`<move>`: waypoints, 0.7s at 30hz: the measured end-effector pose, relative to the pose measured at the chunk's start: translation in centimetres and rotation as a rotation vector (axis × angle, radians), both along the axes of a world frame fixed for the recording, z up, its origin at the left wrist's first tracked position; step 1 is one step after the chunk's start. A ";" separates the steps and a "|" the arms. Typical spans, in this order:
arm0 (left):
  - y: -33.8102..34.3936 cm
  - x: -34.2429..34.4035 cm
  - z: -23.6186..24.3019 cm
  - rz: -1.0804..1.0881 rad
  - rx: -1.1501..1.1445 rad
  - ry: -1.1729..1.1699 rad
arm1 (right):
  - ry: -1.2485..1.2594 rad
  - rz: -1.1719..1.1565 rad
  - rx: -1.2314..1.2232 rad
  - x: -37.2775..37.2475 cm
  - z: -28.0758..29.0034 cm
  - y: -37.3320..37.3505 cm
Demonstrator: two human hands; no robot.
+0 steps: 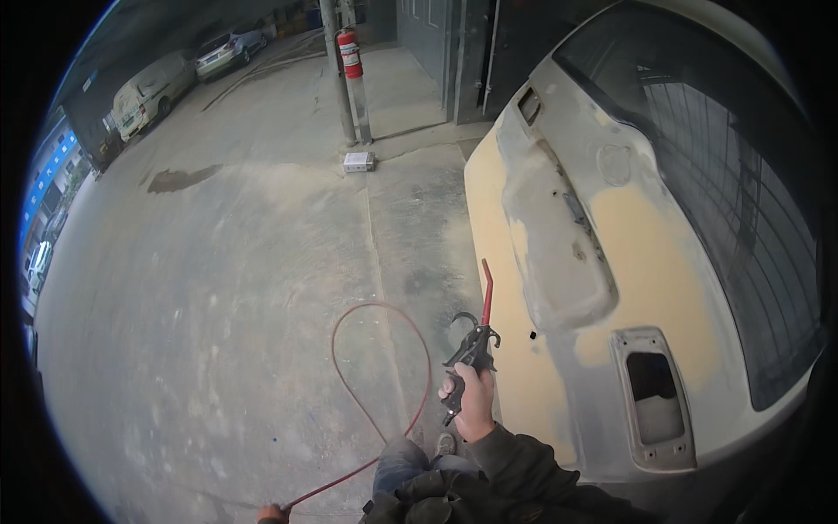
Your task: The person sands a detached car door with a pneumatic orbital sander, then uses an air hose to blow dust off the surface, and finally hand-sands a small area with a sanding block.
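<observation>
My right hand is wrapped round the grip of a black air blow gun with a hook and a red bent nozzle. The nozzle points away from me, beside a light vehicle tailgate bearing cream filler patches and sanded grey areas. At the bottom edge, only part of my left hand shows, closed on a thin red air hose. That hose curls into one loop in front of my legs. Where it joins the gun is hidden.
A red fire extinguisher is mounted by a post, with a small white box at its foot. Far left are a white van and a car. A dark stain marks the concrete floor. My shoe shows below.
</observation>
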State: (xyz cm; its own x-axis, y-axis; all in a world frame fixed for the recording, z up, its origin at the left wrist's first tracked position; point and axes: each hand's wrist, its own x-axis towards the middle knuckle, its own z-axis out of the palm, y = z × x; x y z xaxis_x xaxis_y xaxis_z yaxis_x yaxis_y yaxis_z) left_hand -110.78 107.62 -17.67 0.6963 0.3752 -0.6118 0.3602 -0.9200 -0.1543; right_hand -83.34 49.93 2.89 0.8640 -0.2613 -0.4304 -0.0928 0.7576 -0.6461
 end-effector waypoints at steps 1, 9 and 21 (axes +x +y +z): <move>1.4 -4.6 -0.3 -0.009 -0.052 -0.039 | 0.006 -0.003 -0.006 2.7 -0.3 -0.5; -3.1 6.6 -7.8 0.352 -0.037 0.007 | 0.029 0.000 0.025 28.3 -2.5 1.8; -35.8 86.3 9.3 -0.116 -1.139 -0.507 | 0.056 -0.298 0.118 60.1 -3.5 -6.2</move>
State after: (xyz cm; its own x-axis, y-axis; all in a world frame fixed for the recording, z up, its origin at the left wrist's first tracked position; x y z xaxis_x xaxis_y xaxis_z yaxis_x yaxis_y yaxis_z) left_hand -24.47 71.79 -8.38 0.9416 -0.2698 -0.2014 0.0539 -0.4696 0.8812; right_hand -23.22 43.77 -0.63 0.7314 -0.4442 -0.5174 0.1112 0.8263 -0.5522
